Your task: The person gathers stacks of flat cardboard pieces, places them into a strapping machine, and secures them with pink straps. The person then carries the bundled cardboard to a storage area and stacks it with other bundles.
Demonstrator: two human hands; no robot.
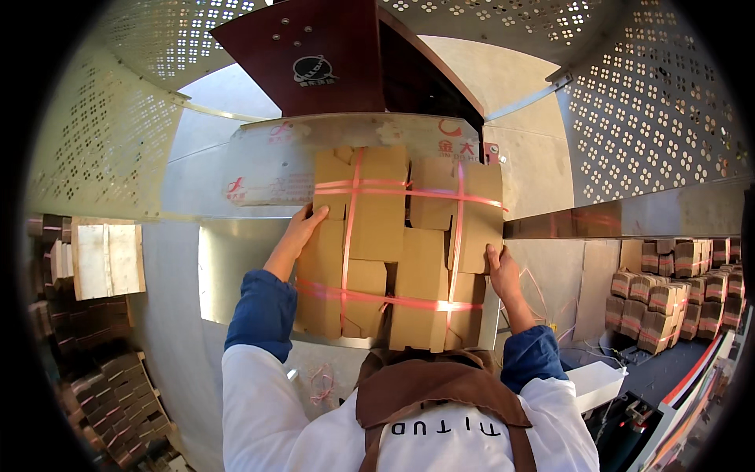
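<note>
Gripping a bundle [397, 248] of flat cardboard tied with pink straps [350, 236], you hold it up above the metal table [236, 275]. Your left hand [303, 224] presses its left edge, fingers curled onto the face. Your right hand [502, 267] clasps the right edge, fingers wrapped behind. More strapped bundles [668, 295] sit stacked at right.

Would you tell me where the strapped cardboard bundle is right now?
In the head view, the cardboard bundle sits centre frame on the metal table, between the left hand and right hand.
</note>
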